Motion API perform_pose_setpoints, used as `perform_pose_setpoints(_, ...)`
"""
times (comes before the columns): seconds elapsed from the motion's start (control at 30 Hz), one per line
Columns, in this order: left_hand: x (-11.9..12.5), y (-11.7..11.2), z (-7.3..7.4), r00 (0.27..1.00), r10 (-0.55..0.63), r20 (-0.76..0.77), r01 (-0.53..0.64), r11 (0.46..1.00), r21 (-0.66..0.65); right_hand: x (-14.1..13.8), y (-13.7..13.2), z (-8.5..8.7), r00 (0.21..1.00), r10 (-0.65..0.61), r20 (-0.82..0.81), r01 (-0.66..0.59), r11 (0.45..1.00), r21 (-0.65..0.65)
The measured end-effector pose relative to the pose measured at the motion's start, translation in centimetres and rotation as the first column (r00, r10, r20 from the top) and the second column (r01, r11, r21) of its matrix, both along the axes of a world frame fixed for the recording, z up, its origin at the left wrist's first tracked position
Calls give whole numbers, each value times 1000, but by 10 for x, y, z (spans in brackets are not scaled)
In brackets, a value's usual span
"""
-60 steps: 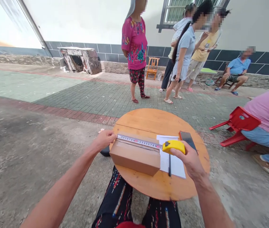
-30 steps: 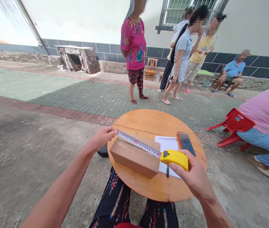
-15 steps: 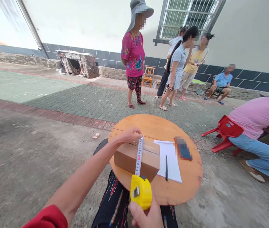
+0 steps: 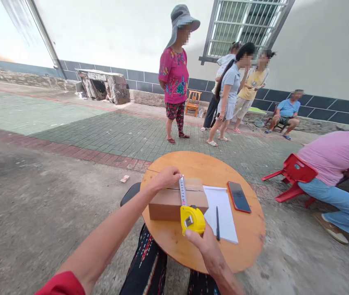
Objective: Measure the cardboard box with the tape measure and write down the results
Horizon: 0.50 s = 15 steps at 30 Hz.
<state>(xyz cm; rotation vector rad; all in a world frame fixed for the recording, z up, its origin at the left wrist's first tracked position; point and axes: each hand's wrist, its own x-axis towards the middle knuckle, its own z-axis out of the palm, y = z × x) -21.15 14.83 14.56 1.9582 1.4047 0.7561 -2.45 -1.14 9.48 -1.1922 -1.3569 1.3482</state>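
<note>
Head view: one yellow tape measure (image 4: 192, 220), case gripped in the right hand (image 4: 203, 239), the thumb and fingers clamped around it; position, over the near edge of a cardboard box (image 4: 165, 211). From the case a numbered tape blade (image 4: 183, 191) is drawn out, its long axis directed away from the wearer, across the box's shorter top dimension and leaning slightly leftward at the far end. The free end is held at the box's far side by the left hand (image 4: 169, 177), its fingers curled together on the tip. Whether the blade lies flat against the cardboard cannot be told. The box is set on the left half of a round wooden table (image 4: 189, 159), its long axis laid left to right, crossed nearly square by the blade; clear packing tape is seen along its top. To the right of the box, white paper (image 4: 225, 225) is placed, with one black pen (image 4: 217, 223) laid on it, pointed away from the wearer. Farther right, one smartphone (image 4: 238, 196), red-edged, dark screen upward, set at a slant. Beyond the table, a red plastic chair (image 4: 299, 169) is occupied by a person in a pink shirt (image 4: 334, 151).
</note>
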Motion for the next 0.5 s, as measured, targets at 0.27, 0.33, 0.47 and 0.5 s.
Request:
perform_pose_setpoints(0.27, -10, 18, -9, 1000, 0, 30, 3, 997, -80, -8, 6, 26, 968, 22, 251, -28, 999, 20)
perform_pose_setpoints(0.33, -10, 21, -12, 999, -7, 45, 11, 995, -96, -14, 1, 24, 972, -1, 235, -3, 1000, 13)
perform_pose_setpoints(0.47, -12, 23, -20, 997, -27, 76, 35, 994, -108, -15, -6, 14, 977, -64, 204, 67, 998, -10)
perform_pose_setpoints(0.5, -12, 23, -22, 996, -33, 83, 42, 993, -109, -13, -7, 13, 975, -66, 213, 72, 997, -21)
